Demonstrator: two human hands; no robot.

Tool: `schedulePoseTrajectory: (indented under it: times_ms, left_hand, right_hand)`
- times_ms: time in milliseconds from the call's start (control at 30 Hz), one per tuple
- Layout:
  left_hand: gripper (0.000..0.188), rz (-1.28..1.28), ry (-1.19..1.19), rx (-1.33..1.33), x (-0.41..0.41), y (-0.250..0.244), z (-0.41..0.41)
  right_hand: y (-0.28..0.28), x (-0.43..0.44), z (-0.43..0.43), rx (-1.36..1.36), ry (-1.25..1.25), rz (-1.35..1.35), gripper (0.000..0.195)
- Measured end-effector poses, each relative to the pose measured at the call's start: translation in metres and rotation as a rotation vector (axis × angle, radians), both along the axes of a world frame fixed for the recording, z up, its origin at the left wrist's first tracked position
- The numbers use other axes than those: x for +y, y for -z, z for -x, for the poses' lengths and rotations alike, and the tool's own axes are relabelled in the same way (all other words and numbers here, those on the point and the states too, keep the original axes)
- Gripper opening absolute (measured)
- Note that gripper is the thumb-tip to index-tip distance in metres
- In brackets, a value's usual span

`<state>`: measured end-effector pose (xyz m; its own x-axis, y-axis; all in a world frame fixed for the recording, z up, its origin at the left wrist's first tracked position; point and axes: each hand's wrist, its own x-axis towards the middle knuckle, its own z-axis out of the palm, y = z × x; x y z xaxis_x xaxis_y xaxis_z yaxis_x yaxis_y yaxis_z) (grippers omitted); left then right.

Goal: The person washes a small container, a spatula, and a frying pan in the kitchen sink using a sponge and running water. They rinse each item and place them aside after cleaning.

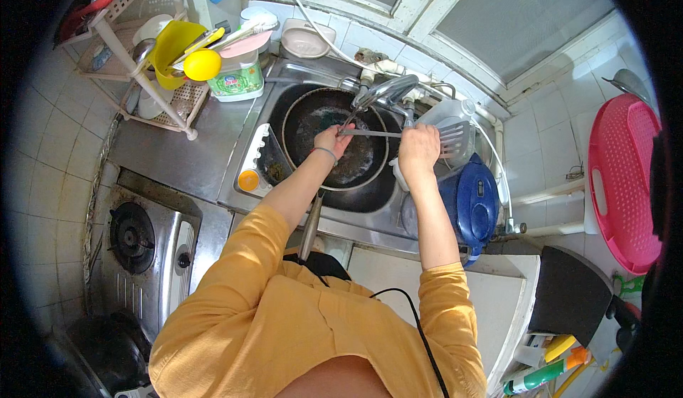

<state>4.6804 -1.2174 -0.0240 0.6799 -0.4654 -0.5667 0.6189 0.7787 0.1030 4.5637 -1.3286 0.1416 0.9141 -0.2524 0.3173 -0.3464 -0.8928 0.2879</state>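
A metal slotted turner (453, 137) lies crosswise over the sink. My right hand (420, 148) grips it close to its slotted head. Under the faucet (387, 91), my left hand (335, 141) has its fingers around the far end of the turner's shaft, where a thin stream seems to fall. Beneath both hands a dark frying pan (304, 126) rests in the sink (373, 203), with wet, foamy patches on its inside. The pan's handle (310, 227) juts over the sink's front edge towards my body.
A white strainer with an orange disc (248, 180) sits at the sink's left. To the right stand a blue pitcher (472, 206) and a clear plastic jug (448, 112). A gas stove (176, 270) lies at left; a utensil rack (120, 48) stands behind it. A pink basket (621, 184) hangs at right.
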Motion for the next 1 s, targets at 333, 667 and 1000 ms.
schedulePoseTrajectory:
  times_ms: [333,667,1000]
  left_hand:
    - [0.029,0.044,0.092,-0.202,-0.009,-0.037,-0.010]
    - [0.027,-0.305,0.472,-0.489,0.001,-0.050,0.006]
    - [0.036,-0.390,0.521,-0.539,0.035,-0.069,-0.035]
  right_hand:
    - [0.057,0.019,-0.015,-0.256,-0.163,-0.372,0.008]
    - [0.111,0.020,-0.032,-0.377,-0.173,-0.715,0.014]
    - [0.136,0.020,-0.008,-0.408,-0.089,-0.890,0.016]
